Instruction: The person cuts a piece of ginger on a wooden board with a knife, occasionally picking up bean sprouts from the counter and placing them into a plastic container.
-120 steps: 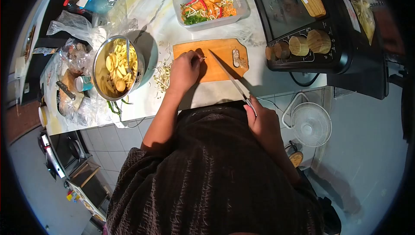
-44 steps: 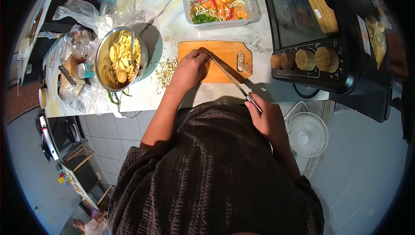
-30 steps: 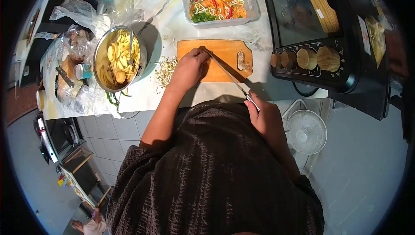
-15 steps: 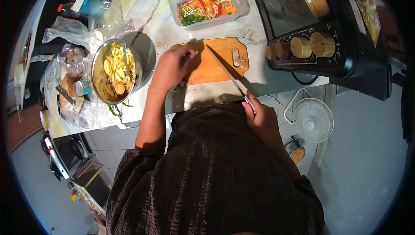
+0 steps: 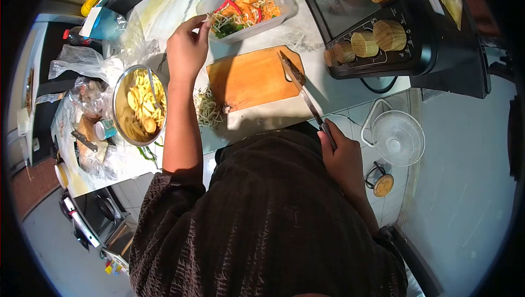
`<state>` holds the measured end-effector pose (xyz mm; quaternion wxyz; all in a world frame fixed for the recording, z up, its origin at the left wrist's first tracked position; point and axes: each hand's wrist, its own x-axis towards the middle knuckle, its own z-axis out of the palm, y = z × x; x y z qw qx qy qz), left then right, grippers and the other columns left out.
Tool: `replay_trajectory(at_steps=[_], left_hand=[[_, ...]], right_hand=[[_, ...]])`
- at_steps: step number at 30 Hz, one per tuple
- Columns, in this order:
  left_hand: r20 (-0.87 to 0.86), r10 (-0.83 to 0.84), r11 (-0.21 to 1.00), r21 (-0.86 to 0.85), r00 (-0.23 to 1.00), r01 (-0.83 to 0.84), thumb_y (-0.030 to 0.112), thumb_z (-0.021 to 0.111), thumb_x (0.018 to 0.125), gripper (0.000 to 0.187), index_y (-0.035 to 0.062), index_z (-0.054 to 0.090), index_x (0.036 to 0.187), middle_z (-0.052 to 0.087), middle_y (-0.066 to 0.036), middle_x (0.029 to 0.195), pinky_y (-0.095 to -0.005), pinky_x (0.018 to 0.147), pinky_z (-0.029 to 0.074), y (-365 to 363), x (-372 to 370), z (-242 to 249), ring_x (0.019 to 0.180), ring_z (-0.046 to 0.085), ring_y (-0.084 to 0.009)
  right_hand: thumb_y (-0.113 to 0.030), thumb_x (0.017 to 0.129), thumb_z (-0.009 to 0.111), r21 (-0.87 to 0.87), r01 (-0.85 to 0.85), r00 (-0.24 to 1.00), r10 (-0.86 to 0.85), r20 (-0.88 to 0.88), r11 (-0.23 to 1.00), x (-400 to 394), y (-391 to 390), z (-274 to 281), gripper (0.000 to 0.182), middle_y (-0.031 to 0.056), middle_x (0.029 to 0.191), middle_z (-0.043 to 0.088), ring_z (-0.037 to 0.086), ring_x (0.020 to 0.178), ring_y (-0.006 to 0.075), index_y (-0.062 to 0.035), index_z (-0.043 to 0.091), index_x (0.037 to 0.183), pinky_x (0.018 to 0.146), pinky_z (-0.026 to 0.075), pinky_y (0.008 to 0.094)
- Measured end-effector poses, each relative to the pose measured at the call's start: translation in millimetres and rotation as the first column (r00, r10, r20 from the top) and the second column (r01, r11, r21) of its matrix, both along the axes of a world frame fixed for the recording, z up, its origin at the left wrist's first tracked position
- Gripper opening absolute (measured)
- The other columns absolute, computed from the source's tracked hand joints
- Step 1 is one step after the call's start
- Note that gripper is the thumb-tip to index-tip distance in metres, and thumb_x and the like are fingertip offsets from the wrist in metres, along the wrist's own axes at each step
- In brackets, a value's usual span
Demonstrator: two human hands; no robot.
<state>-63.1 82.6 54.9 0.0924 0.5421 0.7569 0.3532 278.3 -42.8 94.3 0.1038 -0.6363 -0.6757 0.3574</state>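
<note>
My left hand (image 5: 187, 45) is at the near left rim of a clear plastic container (image 5: 249, 33), its fingertips pinched on bean sprouts (image 5: 220, 24) that reach over the greens inside. Red chili strips (image 5: 228, 6), orange pieces and more sprouts also fill the container. In my right hand (image 5: 342, 152) is a kitchen knife (image 5: 307, 98), gripped by its dark handle. Its blade slants up across the right part of a wooden cutting board (image 5: 249, 78), over the board's handle slot. Beside the board's left edge lies a pile of bean sprouts (image 5: 206, 108).
A steel bowl (image 5: 116, 112) of yellow cut pieces with a utensil stands at left. Plastic bags (image 5: 87, 62), a small jar (image 5: 104, 129) and another knife (image 5: 83, 140) lie beyond it. A black oven (image 5: 394, 59) with wooden knobs is at right; a white basket (image 5: 395, 138) sits below.
My left hand has moved from above the board up and left to the container. Sprouts now show over the greens there. The knife has shifted slightly right, and the view has moved.
</note>
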Motion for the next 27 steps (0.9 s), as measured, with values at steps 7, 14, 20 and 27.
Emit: replay_trajectory(at_steps=[7,14,20,27], left_hand=[[0.151,0.176,0.983,-0.083,0.973,-0.165,0.021,0.071,0.094,0.022,0.0014,0.072,0.101,0.073,-0.011,0.084,-0.0276,0.068,0.051,-52,-16,7,0.069,0.066,-0.0131],[0.149,0.191,0.972,-0.167,0.97,-0.166,0.019,0.069,0.093,0.02,0.0003,0.068,0.098,0.067,-0.014,0.072,-0.0355,0.062,0.051,-107,-14,-19,0.062,0.065,-0.0235],[-0.003,0.225,0.931,-0.296,0.974,-0.216,0.012,0.067,0.089,0.023,-0.0042,0.064,0.105,0.068,-0.023,0.088,-0.0453,0.069,0.052,-143,4,-32,0.073,0.066,-0.0368],[-0.218,0.364,0.864,-0.285,0.905,-0.416,0.015,0.061,0.093,0.022,-0.0027,0.061,0.105,0.067,-0.026,0.097,-0.0514,0.071,0.055,-157,12,-74,0.079,0.067,-0.0449]], right_hand=[[-0.025,0.097,0.062,0.005,-0.098,0.995,0.098,0.016,0.995,-13,12,-4,0.037,0.0246,0.076,0.067,0.067,0.069,0.0424,0.0014,0.064,0.123,0.062,0.052,0.0469],[-0.022,0.096,0.064,0.042,-0.237,0.97,0.238,-0.036,0.971,-22,32,-12,0.034,0.0263,0.085,0.069,0.069,0.079,0.0427,-0.0005,0.065,0.123,0.067,0.053,0.0448],[-0.02,0.095,0.064,0.08,-0.335,0.936,0.341,-0.083,0.939,-29,48,-18,0.033,0.0266,0.089,0.069,0.068,0.083,0.0436,-0.0002,0.065,0.121,0.069,0.054,0.0444],[-0.02,0.094,0.065,0.086,-0.406,0.906,0.413,-0.094,0.91,-36,62,-18,0.031,0.0269,0.087,0.068,0.067,0.083,0.0446,-0.0008,0.065,0.119,0.069,0.053,0.048]])
